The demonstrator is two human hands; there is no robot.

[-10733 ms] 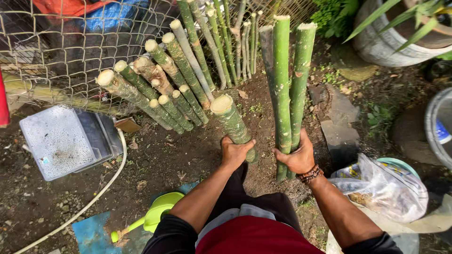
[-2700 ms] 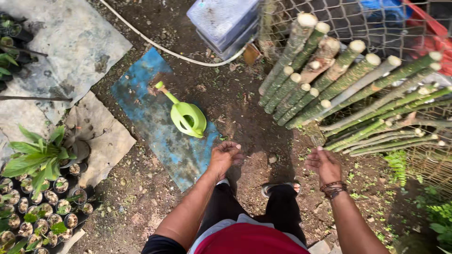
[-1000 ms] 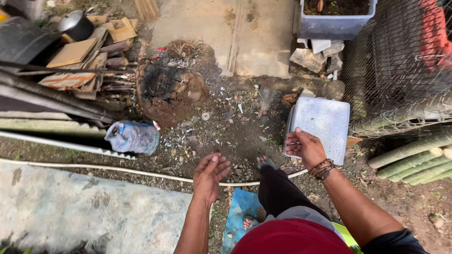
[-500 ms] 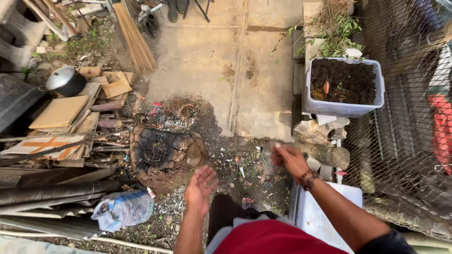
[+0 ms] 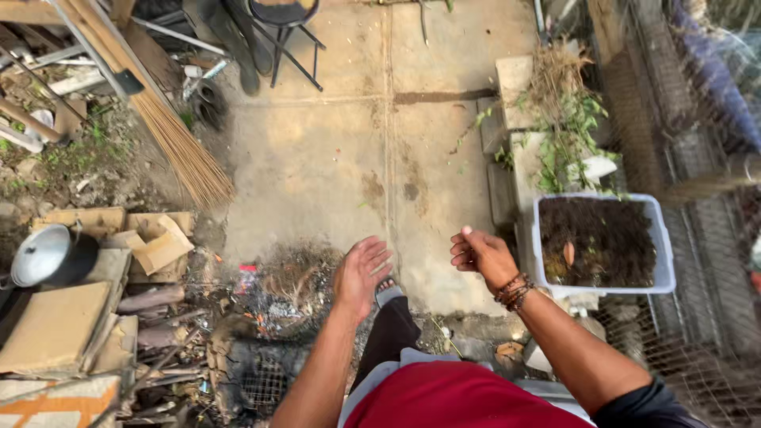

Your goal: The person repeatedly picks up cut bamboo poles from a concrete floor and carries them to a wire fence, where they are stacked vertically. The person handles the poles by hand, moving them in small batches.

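Observation:
My left hand point(image 5: 361, 273) hangs in front of me with the palm turned inward and the fingers spread; nothing is in it. My right hand point(image 5: 482, 255), with a beaded bracelet at the wrist, is held out with loosely curled fingers and is also empty. Both hands are above the near edge of a concrete slab point(image 5: 349, 150). Below the left hand lies a patch of ash and burnt litter point(image 5: 277, 297). A grey plastic tub filled with dark soil point(image 5: 602, 242) stands just right of my right hand.
A straw broom point(image 5: 170, 135) leans at the upper left, with a dark stool point(image 5: 281, 32) behind it. Cardboard pieces point(image 5: 147, 238), a metal pot point(image 5: 47, 255) and scrap wood fill the left side. Concrete blocks with weeds point(image 5: 555, 127) and a wire mesh fence point(image 5: 690, 158) line the right.
The view has swung away from the bamboo poles and green watering can, past a flat grey lid, onto the concrete slab. Both hands stayed empty and rose slightly in view.

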